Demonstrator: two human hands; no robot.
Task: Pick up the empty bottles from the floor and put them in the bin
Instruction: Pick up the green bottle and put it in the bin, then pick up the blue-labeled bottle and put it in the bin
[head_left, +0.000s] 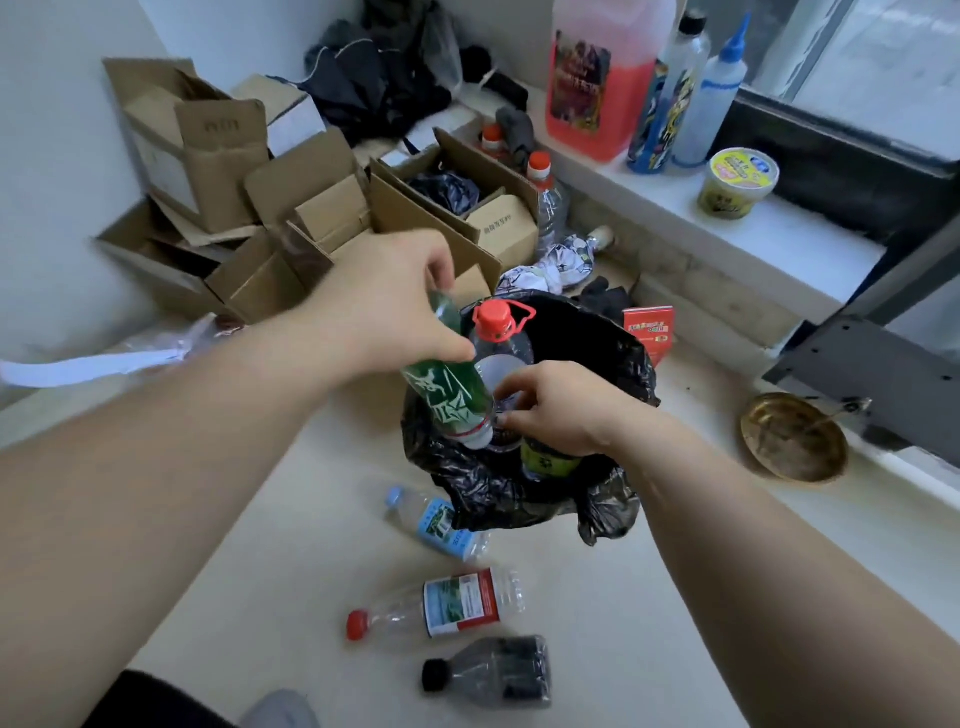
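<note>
A bin lined with a black bag (613, 358) stands on the pale floor. Inside it sits a large clear bottle with a red cap (493, 319). My left hand (384, 306) grips a green-labelled bottle (449, 384), tilted neck-down over the bin's near rim. My right hand (561, 405) holds a yellow-green labelled bottle (550, 460) at the bin's front edge. On the floor in front lie three bottles: a blue-labelled one (436, 522), a red-capped one with a red and white label (441, 605) and a dark black-capped one (493, 670).
Open cardboard boxes (218, 171) pile up at the back left. Two red-capped bottles (545, 197) stand by the sill. A pink jug (602, 78), spray bottles and a tub (740, 182) sit on the sill. A brass dish (792, 436) lies at right.
</note>
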